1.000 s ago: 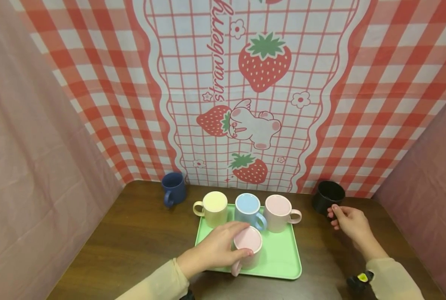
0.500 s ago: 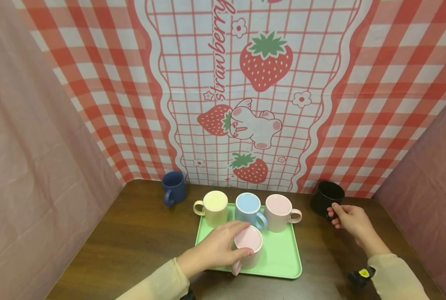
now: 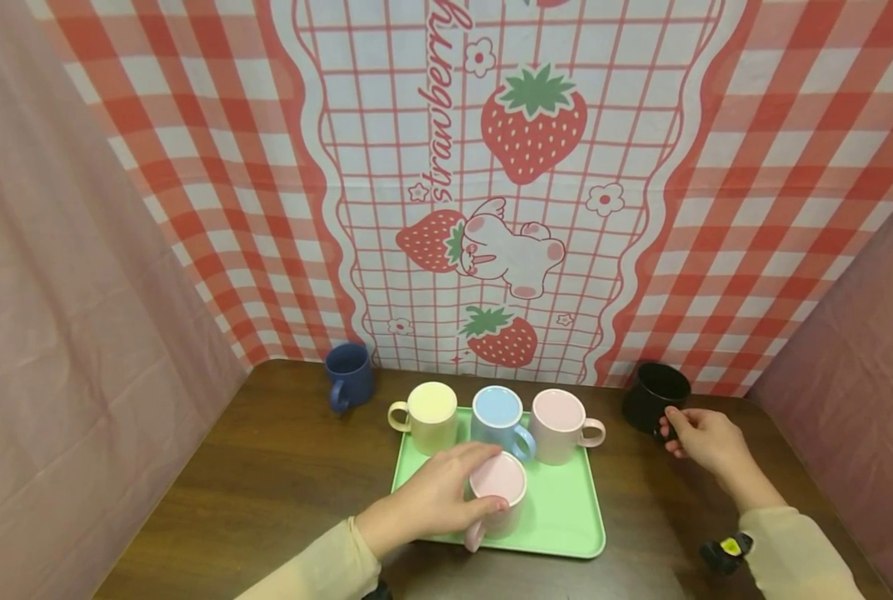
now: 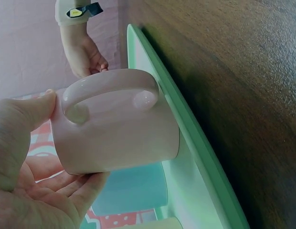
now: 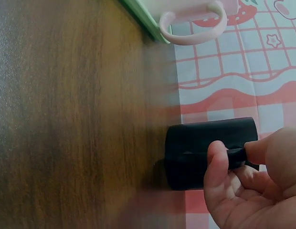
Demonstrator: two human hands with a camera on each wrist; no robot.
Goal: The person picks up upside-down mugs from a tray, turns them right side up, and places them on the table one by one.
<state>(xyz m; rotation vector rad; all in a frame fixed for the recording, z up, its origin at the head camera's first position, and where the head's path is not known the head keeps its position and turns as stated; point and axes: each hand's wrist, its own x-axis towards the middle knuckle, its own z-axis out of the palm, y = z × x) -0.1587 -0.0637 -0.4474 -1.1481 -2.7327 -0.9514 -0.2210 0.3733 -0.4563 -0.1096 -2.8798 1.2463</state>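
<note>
Pink mug (image 4: 119, 136) (glossy, cylindrical) in left hand (image 3: 433, 497)

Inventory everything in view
Table: 1, brown, foreground
Tray: 1, green, on table
Yellow mug: 1, yellow, tray back left
Middle mug: 1, light blue, tray back
Right pink mug: 1, pink, tray back
Front pink mug: 1, pink, tray front
Navy mug: 1, navy, table back left
Black mug: 1, black, table back right
Cloth: 1, patterned red, behind table
Curtains: 2, pinkish, both sides
Wrist devices: 2, black, wrists
Sleeves: 2, beige, arms
Left hand: 1, on front pink mug
Right hand: 1, at black mug
</note>
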